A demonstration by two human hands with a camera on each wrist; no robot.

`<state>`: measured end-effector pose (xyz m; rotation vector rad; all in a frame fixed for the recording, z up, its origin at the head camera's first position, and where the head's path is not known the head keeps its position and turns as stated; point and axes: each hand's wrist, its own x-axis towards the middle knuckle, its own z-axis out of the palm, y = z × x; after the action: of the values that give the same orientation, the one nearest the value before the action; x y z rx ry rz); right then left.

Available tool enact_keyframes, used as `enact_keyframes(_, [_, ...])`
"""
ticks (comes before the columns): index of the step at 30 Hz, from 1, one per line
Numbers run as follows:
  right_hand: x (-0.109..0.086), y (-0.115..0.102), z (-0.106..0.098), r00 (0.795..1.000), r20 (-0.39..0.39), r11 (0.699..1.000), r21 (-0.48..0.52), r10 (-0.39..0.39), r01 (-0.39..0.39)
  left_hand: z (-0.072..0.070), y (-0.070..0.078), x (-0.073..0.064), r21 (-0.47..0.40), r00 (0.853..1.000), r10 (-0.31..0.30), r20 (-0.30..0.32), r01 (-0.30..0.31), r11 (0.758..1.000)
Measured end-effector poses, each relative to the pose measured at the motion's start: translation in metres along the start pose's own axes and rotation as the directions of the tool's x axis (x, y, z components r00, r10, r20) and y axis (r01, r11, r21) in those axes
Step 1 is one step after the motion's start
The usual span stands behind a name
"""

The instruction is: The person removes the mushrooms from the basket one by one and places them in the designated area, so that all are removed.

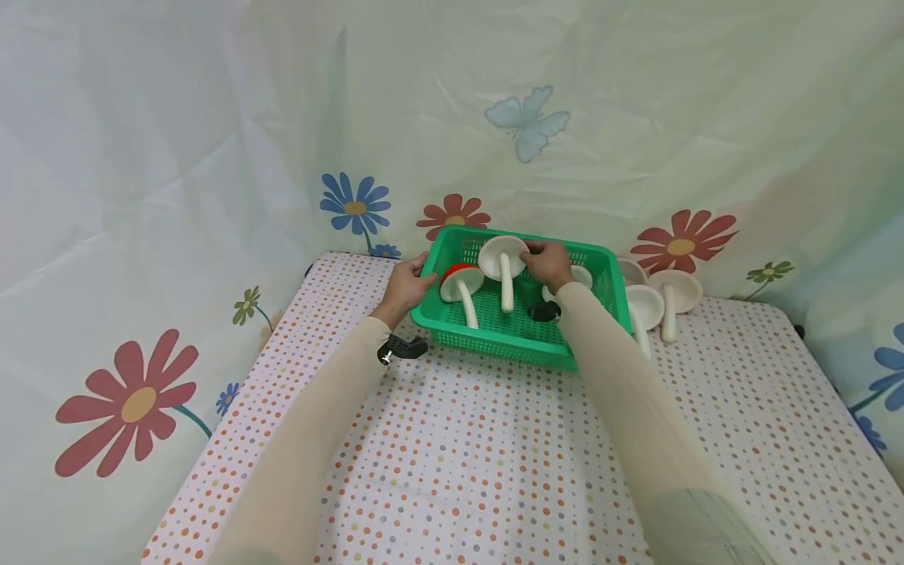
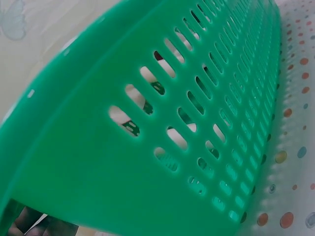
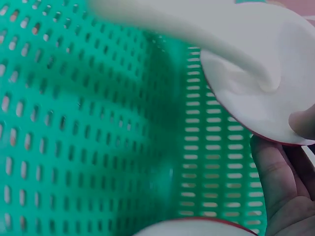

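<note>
A green plastic basket (image 1: pixel 494 339) with slotted sides stands on the table. At its left end, my left hand (image 1: pixel 407 289) grips the rim; in the left wrist view only dark fingertips (image 2: pixel 42 225) show below the basket's edge. My right hand (image 1: pixel 549 265) pinches the cap edge of a toy mushroom (image 1: pixel 505 263), tilted with its pale underside and white stem showing. The right wrist view shows the thumb on that underside and fingers beneath the red-edged rim. To its left, a red-capped toy mushroom (image 1: pixel 462 292) lies in the basket. Another pale one (image 1: pixel 582 276) is partly hidden by my right hand.
Several more toy mushrooms (image 1: pixel 676 292) lie on the table just right of the basket, stems toward me. The dotted tablecloth (image 1: pixel 452 471) extends in front. A floral curtain (image 1: pixel 600 173) hangs close behind the basket and along the sides.
</note>
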<state>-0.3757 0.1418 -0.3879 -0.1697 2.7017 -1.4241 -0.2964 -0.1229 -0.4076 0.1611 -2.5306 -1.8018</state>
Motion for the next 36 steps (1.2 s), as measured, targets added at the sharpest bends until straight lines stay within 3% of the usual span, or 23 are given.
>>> enact_keyframes(6, [-0.001, -0.007, -0.017, 0.997, -0.05, 0.996, 0.069, -0.051, 0.054, 0.001, 0.001, -0.001, -0.009, 1.0, 0.006, -0.001, -0.006, 1.0])
enact_keyframes(12, [-0.004, -0.019, -0.043, 0.992, -0.119, 0.984, 0.165, -0.048, 0.067, 0.002, 0.001, -0.001, -0.012, 1.0, 0.009, 0.003, -0.009, 1.0])
enact_keyframes(17, [-0.014, -0.026, -0.083, 0.98, -0.192, 0.965, 0.248, -0.041, 0.089, 0.002, -0.001, 0.001, 0.013, 1.0, -0.003, -0.002, 0.003, 1.0])
enact_keyframes(22, [-0.029, -0.026, -0.134, 0.969, -0.246, 0.95, 0.3, -0.014, 0.09, -0.001, -0.001, 0.002, 0.002, 1.0, 0.016, -0.004, -0.016, 1.0])
enact_keyframes(26, [-0.042, -0.016, -0.174, 0.953, -0.298, 0.957, 0.287, 0.046, 0.043, -0.005, -0.002, 0.005, -0.014, 1.0, 0.017, 0.001, -0.017, 1.0])
enact_keyframes(29, [-0.049, 0.0, -0.197, 0.936, -0.34, 0.942, 0.335, 0.091, 0.03, -0.008, -0.003, 0.006, -0.023, 1.0, 0.012, 0.003, -0.012, 1.0])
enact_keyframes(36, [-0.064, 0.038, -0.224, 0.922, -0.353, 0.926, 0.377, 0.161, -0.018, -0.018, -0.003, 0.005, -0.032, 1.0, 0.0, 0.0, 0.0, 0.999])
